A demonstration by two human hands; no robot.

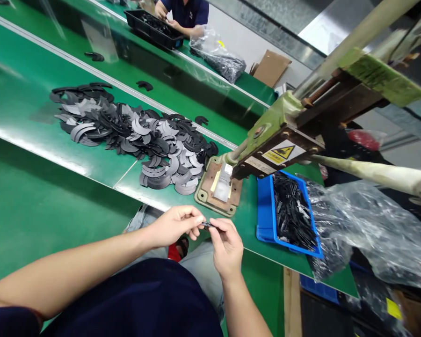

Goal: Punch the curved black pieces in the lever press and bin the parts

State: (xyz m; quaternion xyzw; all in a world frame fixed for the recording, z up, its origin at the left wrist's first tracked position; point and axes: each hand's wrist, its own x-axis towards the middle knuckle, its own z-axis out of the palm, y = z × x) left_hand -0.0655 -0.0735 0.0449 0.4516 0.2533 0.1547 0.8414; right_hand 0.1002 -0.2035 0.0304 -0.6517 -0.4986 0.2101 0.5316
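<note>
Between my two hands, just in front of the bench edge, is a small dark strip-like part [206, 224]. My left hand [182, 222] pinches one end of it between thumb and fingers. The other end sits in the pinch of my right hand [226, 241]. Fingertips cover most of the part, so its full shape is hidden. Just beyond my hands stands a green hand press [280, 135], with a metal fixture [223, 182] on its base plate. A blue bin [264, 210] holding many thin black parts [293, 210] is to the right of the press.
A heap of curved black and grey pieces [154, 135] covers the green bench [101, 161] left of the press. Clear plastic bags [375, 224] lie right of the bin. Across the partition, a person [187, 14] works beside a black crate [150, 30]. The press's long handle [375, 173] reaches rightward.
</note>
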